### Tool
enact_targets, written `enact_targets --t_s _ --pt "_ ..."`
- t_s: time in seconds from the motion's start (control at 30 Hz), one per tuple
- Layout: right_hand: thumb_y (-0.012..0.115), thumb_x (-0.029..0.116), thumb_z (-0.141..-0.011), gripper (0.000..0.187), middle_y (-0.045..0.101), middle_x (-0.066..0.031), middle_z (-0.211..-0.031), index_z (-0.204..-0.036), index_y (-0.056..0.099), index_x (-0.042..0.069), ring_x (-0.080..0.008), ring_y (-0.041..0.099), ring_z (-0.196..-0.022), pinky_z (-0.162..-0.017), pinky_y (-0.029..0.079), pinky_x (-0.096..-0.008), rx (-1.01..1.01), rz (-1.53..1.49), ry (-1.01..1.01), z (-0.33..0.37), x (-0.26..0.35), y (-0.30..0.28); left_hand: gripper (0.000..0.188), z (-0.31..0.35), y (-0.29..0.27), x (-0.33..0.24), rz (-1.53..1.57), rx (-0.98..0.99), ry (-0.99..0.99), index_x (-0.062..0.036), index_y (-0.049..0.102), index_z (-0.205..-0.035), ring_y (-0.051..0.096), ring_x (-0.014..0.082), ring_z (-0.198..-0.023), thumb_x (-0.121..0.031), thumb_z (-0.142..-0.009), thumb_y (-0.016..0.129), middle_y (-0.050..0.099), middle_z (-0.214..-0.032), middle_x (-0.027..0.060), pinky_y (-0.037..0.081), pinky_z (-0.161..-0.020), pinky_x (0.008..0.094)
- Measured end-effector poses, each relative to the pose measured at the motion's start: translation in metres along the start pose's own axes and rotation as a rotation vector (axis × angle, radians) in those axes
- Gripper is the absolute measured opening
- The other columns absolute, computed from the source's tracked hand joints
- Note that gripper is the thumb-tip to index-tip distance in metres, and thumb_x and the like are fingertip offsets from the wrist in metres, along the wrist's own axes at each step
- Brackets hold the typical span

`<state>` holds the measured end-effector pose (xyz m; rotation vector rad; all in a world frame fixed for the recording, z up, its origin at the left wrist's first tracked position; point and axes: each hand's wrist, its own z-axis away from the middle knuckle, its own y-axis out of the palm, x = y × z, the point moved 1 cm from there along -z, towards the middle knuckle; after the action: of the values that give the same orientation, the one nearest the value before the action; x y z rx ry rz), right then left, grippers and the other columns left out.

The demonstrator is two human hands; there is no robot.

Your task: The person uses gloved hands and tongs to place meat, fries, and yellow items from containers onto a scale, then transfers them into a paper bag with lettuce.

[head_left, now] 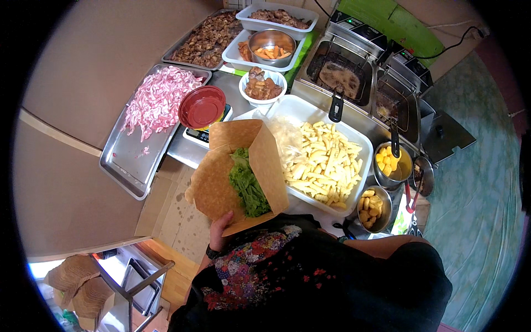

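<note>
Currently, the left hand (pixel 221 223) pinches the seven-o'clock edge of an open brown cardboard box (pixel 214 185), nine o'clock from a white plastic tub (pixel 303 109); slackening could spill its frilly green lettuce (pixel 250 188), right hand unseen.

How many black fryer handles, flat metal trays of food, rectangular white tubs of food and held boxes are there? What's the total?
Black fryer handles: 2
Flat metal trays of food: 2
Rectangular white tubs of food: 3
Held box: 1
Total: 8
</note>
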<state>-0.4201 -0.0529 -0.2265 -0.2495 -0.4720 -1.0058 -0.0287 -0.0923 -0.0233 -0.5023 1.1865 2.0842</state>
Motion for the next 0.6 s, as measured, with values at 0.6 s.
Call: enact_targets --t_s 0.6 --pt "0.02 0.043 -0.09 0.054 0.026 -0.0075 -0.137 -0.133 0.024 0.01 -0.0213 0.025 -0.124 -0.103 0.017 -0.0299 0.141 0.149 -0.157 -0.052 -0.057 -0.016 0.034 -0.003 -0.011 0.007 0.067 -0.005 -0.016 0.0042 0.046 -0.11 0.056 0.0218 -0.09 -0.013 -0.081 0.05 0.055 -0.103 0.0122 0.044 -0.08 0.0319"
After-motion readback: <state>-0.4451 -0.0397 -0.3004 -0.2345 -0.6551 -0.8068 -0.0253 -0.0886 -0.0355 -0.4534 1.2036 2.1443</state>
